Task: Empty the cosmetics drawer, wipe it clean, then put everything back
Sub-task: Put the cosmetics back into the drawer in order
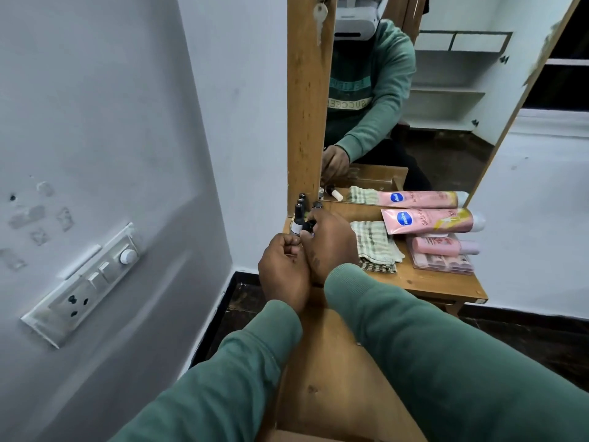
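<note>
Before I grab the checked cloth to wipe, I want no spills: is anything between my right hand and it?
Nothing visible lies between them: the checked cloth sits just beside the right hand. That hand, though, grips a small bottle.

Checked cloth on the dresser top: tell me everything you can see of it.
The checked cloth looks like woven fabric in green and cream checks, folded into a thick pad. It lies flat on the wooden dresser top, between the right hand and the pink tube. Whether the hand touches its left edge cannot be told.
</note>
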`<state>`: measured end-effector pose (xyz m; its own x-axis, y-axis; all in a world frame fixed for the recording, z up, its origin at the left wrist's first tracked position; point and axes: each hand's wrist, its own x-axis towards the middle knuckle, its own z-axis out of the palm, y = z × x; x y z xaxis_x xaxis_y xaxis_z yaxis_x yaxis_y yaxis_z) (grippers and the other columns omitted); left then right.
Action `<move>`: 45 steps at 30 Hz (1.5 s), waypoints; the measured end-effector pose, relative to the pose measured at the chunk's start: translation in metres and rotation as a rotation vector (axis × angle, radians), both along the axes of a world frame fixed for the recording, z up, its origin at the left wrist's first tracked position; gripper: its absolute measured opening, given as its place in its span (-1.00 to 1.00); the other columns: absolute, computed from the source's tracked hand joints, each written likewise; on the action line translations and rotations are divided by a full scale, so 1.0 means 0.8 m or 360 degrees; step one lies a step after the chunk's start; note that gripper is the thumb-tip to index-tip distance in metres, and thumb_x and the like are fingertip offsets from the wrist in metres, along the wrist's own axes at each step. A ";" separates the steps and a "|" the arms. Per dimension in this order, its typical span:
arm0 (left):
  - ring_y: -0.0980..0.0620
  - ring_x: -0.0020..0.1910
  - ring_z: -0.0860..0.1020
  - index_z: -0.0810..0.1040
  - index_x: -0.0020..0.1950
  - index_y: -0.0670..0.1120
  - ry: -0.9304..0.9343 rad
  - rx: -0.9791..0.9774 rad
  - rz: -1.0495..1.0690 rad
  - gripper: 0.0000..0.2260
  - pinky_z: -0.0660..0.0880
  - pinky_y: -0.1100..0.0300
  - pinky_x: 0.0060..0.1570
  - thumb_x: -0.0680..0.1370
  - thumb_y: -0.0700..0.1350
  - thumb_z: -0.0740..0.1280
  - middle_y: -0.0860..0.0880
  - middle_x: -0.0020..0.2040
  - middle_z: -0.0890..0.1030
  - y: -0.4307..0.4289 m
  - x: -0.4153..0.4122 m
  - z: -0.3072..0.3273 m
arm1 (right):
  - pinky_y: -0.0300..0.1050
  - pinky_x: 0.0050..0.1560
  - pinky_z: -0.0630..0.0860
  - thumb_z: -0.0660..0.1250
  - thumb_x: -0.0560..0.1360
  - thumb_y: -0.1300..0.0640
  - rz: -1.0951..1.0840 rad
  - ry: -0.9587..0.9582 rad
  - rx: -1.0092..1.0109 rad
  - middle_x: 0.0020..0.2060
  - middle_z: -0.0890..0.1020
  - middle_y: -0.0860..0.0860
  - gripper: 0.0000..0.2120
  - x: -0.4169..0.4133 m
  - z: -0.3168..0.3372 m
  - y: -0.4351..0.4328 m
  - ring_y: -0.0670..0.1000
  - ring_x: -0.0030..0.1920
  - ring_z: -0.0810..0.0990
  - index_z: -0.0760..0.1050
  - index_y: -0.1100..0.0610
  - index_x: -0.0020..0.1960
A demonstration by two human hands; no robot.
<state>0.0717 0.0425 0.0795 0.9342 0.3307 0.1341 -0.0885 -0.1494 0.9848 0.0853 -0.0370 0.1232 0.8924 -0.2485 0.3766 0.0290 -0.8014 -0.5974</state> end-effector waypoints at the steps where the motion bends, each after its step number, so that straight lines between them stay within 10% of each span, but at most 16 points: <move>1: 0.02 -0.15 0.64 0.59 -0.08 0.07 0.0003 0.0007 0.0001 -0.90 0.68 -0.06 -0.04 0.62 -0.08 0.39 0.07 -0.17 0.65 0.000 0.000 -0.001 | -0.05 -0.03 0.55 0.45 0.52 0.17 -0.0009 0.0005 -0.0038 -0.03 0.63 0.02 -0.83 0.002 0.000 0.001 0.10 -0.02 0.61 0.60 0.06 0.11; 24: 0.04 -0.05 0.56 0.63 0.12 0.01 -0.0267 0.0506 -0.0247 -0.87 0.60 0.00 0.03 0.59 -0.15 0.43 0.03 0.02 0.56 -0.004 -0.070 0.004 | -0.20 -0.22 0.55 0.51 0.51 0.07 0.0086 0.0075 0.0261 -0.21 0.63 -0.13 -0.89 -0.096 0.023 -0.043 -0.13 -0.20 0.60 0.60 -0.01 -0.02; 38: 0.01 -0.21 0.58 0.54 -0.24 -0.02 0.0281 0.0778 -0.0677 -0.80 0.55 0.10 -0.08 0.49 -0.28 0.45 0.04 -0.28 0.61 -0.023 -0.101 -0.065 | -0.05 -0.22 0.52 0.33 0.60 0.06 -0.0332 -0.0009 0.0782 -0.32 0.58 0.00 -0.78 -0.169 -0.063 -0.129 0.01 -0.26 0.56 0.49 0.06 -0.21; 45: 0.07 -0.18 0.56 0.61 -0.07 -0.11 0.0400 0.1001 -0.0831 -0.89 0.38 0.45 -0.24 0.51 -0.32 0.42 0.06 -0.21 0.62 -0.036 -0.076 -0.080 | -0.06 -0.17 0.49 0.33 0.59 0.07 -0.0489 0.0239 0.0864 -0.32 0.61 0.01 -0.79 -0.163 -0.112 -0.149 0.07 -0.24 0.59 0.53 0.09 -0.21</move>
